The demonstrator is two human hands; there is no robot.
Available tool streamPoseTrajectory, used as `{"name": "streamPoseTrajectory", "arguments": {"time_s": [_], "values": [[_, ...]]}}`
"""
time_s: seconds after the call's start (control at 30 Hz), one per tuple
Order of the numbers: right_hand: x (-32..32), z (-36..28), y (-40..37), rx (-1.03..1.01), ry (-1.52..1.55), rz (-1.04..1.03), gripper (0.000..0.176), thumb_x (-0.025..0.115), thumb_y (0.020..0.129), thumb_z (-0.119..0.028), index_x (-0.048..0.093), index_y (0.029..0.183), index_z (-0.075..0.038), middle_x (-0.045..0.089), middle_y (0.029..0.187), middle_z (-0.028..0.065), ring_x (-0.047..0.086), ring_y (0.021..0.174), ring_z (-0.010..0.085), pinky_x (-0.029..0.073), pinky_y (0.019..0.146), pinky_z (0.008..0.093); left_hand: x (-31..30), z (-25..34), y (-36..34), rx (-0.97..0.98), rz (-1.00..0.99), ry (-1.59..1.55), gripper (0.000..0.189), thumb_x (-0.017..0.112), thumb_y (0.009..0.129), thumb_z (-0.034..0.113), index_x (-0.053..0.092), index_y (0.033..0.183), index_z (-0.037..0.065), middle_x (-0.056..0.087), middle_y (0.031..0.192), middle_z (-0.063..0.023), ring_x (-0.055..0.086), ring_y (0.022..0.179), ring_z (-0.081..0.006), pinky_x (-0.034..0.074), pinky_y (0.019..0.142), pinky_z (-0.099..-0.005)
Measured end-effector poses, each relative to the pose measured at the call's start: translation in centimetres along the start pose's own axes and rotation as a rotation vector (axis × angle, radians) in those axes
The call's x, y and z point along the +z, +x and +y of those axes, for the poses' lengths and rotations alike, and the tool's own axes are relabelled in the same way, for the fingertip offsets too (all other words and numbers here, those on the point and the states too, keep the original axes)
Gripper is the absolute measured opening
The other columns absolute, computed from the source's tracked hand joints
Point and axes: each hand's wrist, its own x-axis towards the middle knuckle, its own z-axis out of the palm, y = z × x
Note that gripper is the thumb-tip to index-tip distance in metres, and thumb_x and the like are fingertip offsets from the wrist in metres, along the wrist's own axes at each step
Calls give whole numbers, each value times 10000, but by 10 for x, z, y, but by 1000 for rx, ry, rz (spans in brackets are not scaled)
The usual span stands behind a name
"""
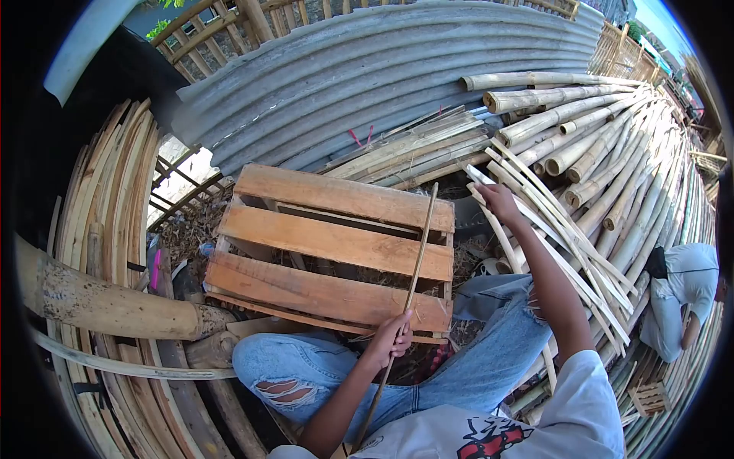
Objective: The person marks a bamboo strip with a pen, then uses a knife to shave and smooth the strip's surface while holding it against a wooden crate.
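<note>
A long, thin wooden stick (419, 264) slants up across a slatted wooden crate (329, 241), its lower end reaching down toward my lap. My left hand (390, 342) is closed around this stick near the crate's front edge. Out to the right, my right hand (501, 203) is closed at the end of a pale split bamboo strip (475, 174), one of a bundle of strips (569, 245) fanned out beside my knee. The crate stands right in front of my bent legs.
Whole bamboo poles (581, 157) are stacked at right, near another person (680, 294) bending over. Corrugated metal sheeting (397, 69) stands behind the crate. On the left are a thick bamboo pole (122, 306) and upright wooden strips (107, 191). More split pieces (420, 149) lie behind the crate.
</note>
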Motion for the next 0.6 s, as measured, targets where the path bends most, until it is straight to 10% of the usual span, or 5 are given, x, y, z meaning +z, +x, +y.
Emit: {"name": "streamPoseTrajectory", "arguments": {"time_s": [0.17, 0.6], "values": [[54, -44, -46, -191, -383, -296, 631, 417, 898, -559, 601, 696, 10, 525, 578, 211, 555, 616, 374, 413, 613, 462, -2, -5, -2, 48, 86, 64, 434, 485, 915, 495, 394, 713, 122, 303, 495, 65, 266, 345, -25, 191, 304, -177], [80, -40, -39, -387, -662, -313, 653, 368, 889, -609, 647, 676, -58, 594, 596, 181, 616, 617, 355, 483, 575, 456, -6, -7, -7, 4, 214, 80, 467, 479, 919, 492, 374, 658, 119, 287, 467, 57, 257, 330, -32, 185, 295, -188]]}}
